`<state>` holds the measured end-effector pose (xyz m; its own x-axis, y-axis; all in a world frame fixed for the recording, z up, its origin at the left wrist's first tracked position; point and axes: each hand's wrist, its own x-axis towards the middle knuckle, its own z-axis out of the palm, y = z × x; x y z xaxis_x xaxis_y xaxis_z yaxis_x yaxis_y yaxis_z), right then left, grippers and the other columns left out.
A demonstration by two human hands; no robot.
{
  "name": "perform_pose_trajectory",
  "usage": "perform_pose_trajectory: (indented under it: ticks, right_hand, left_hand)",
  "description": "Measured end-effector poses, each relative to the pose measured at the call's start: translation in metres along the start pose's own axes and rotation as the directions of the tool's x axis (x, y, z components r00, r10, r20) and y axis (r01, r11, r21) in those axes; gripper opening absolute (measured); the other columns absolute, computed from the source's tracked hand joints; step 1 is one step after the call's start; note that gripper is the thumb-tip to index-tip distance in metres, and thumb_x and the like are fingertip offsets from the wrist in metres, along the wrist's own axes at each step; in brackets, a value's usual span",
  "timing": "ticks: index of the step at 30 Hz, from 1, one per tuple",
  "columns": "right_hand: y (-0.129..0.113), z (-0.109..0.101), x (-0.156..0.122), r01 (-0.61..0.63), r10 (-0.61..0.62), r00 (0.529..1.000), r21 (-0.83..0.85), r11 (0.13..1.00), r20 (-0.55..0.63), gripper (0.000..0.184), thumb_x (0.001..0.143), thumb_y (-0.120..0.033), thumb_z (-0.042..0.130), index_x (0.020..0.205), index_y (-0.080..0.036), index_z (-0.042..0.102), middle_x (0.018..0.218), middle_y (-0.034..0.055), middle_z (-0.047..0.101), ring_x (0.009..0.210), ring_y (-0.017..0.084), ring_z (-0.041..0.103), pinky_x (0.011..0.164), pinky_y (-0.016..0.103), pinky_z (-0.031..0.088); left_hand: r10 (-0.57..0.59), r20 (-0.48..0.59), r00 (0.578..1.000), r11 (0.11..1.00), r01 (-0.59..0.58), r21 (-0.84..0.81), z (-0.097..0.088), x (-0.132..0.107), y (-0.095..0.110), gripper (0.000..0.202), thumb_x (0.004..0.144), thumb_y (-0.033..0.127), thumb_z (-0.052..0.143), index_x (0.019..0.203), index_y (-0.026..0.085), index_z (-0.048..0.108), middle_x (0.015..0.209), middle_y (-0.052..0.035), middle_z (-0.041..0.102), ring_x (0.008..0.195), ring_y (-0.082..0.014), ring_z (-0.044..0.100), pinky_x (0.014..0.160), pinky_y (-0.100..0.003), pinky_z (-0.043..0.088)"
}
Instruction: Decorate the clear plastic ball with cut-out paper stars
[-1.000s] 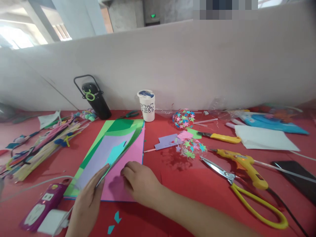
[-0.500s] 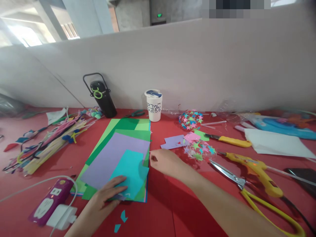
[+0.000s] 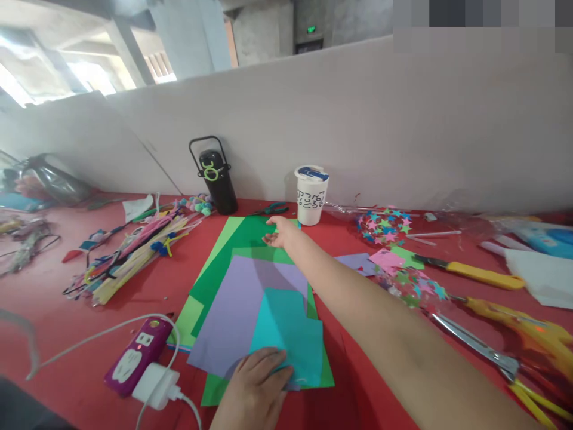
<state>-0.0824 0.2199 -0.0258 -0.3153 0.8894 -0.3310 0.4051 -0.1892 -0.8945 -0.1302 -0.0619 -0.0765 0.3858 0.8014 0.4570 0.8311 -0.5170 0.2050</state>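
Note:
A stack of coloured paper lies on the red table: green sheets at the bottom, a purple sheet over them and a teal sheet on top. My left hand rests flat on the near edge of the stack, fingers stretched over the teal and purple sheets. My right arm reaches across the stack. My right hand hovers at the far end of the green sheets with fingers loosely apart and nothing in it, just short of a white paper cup and green-handled scissors.
A black bottle stands at the grey partition. Pipe cleaners lie left. A purple power strip with a white charger sits near left. Right are star-filled clear balls, a yellow knife, a glue gun and yellow scissors.
The lifted sheets were let down flat. My right hand left the stack's near part and reached forward to its far end. My left hand stayed pressing the near edge. The view shifted left.

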Motion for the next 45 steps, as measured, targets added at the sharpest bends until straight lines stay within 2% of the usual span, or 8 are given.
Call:
perform_pose_trajectory:
  ticks: [5, 9, 15, 18, 25, 29, 38, 45]
  right_hand:
    - [-0.006, 0.007, 0.01, 0.116, -0.118, 0.993, -0.177, 0.977, 0.0, 0.031, 0.091, -0.03, 0.056, 0.119, -0.017, 0.055, 0.118, 0.0081, 0.058, 0.097, 0.022, 0.061, 0.08, 0.042, 0.052]
    - [-0.005, 0.037, -0.009, 0.395, -0.369, 0.918, -0.398, 0.828, 0.144, 0.031, 0.091, -0.03, 0.056, 0.119, -0.017, 0.055, 0.12, 0.0083, 0.058, 0.099, 0.022, 0.06, 0.081, 0.043, 0.052]
    - [-0.001, 0.107, -0.072, 0.877, -0.455, 0.478, -0.377, 0.299, 0.751, 0.028, 0.09, -0.029, 0.057, 0.115, -0.017, 0.057, 0.12, 0.008, 0.058, 0.102, 0.023, 0.059, 0.085, 0.045, 0.05]
    - [-0.001, 0.119, -0.088, 0.929, -0.377, 0.368, -0.353, 0.111, 0.85, 0.021, 0.087, -0.027, 0.061, 0.105, -0.015, 0.061, 0.115, 0.007, 0.06, 0.106, 0.024, 0.056, 0.087, 0.046, 0.047]
    - [0.002, 0.119, -0.115, 0.884, -0.396, 0.419, -0.467, -0.03, 0.817, 0.015, 0.079, -0.008, 0.059, 0.092, -0.01, 0.065, 0.095, 0.013, 0.066, 0.099, 0.027, 0.056, 0.078, 0.039, 0.049]
    - [0.026, 0.118, -0.145, 0.842, -0.486, 0.484, -0.539, 0.031, 0.728, 0.038, 0.077, -0.038, 0.066, 0.103, -0.01, 0.063, 0.105, 0.0148, 0.063, 0.097, 0.03, 0.056, 0.074, 0.041, 0.051]
    - [0.048, 0.119, -0.144, 0.712, -0.553, 0.641, -0.682, 0.167, 0.533, 0.074, 0.078, -0.063, 0.053, 0.124, -0.005, 0.053, 0.138, 0.0262, 0.045, 0.124, 0.038, 0.041, 0.097, 0.051, 0.038]
    - [0.046, 0.134, -0.157, 0.736, -0.543, 0.602, -0.67, 0.094, 0.585, 0.055, 0.086, -0.036, 0.055, 0.12, 0.006, 0.055, 0.128, 0.0315, 0.053, 0.117, 0.039, 0.051, 0.089, 0.047, 0.046]
  left_hand:
    - [-0.001, -0.032, 0.999, 0.997, -0.002, -0.082, 0.003, -0.003, -0.009, 0.02, 0.086, 0.024, 0.049, 0.095, 0.025, 0.068, 0.095, -0.0019, 0.075, 0.087, -0.0175, 0.069, 0.072, -0.028, 0.058]
    - [0.003, -0.072, 0.997, 0.998, -0.007, -0.055, 0.01, -0.003, -0.006, 0.022, 0.089, 0.027, 0.045, 0.095, 0.025, 0.067, 0.091, -0.0018, 0.074, 0.087, -0.0169, 0.067, 0.07, -0.029, 0.055]
    - [-0.002, -0.162, 0.987, 1.0, 0.001, -0.007, 0.017, -0.003, 0.011, 0.02, 0.091, 0.027, 0.045, 0.083, 0.022, 0.064, 0.088, 0.0016, 0.072, 0.081, -0.0143, 0.064, 0.065, -0.027, 0.049]
    - [0.008, -0.13, 0.991, 1.0, -0.004, 0.03, 0.023, -0.009, 0.017, 0.013, 0.087, 0.029, 0.052, 0.084, 0.022, 0.063, 0.091, 0.0014, 0.07, 0.082, -0.0153, 0.063, 0.064, -0.028, 0.048]
    - [-0.177, -0.338, 0.924, 0.981, 0.195, 0.021, 0.069, -0.015, 0.047, 0.016, 0.086, 0.027, 0.05, 0.081, 0.019, 0.062, 0.069, -0.0026, 0.068, 0.063, -0.0137, 0.062, 0.054, -0.027, 0.048]
    - [-0.253, -0.507, 0.824, 0.967, 0.233, -0.104, 0.079, -0.013, 0.058, 0.032, 0.093, 0.03, 0.036, 0.076, 0.021, 0.062, 0.062, 0.0001, 0.068, 0.059, -0.0141, 0.062, 0.048, -0.028, 0.046]
    - [-0.266, -0.44, 0.858, 0.964, 0.227, -0.141, 0.072, -0.013, 0.059, 0.014, 0.085, 0.03, 0.051, 0.079, 0.022, 0.061, 0.065, 0.0027, 0.07, 0.06, -0.0143, 0.061, 0.048, -0.029, 0.047]
    - [-0.134, -0.288, 0.948, 0.991, 0.135, -0.017, 0.07, -0.021, 0.059, 0.019, 0.08, 0.025, 0.058, 0.097, 0.025, 0.065, 0.081, 0.0014, 0.075, 0.076, -0.0173, 0.067, 0.068, -0.032, 0.055]
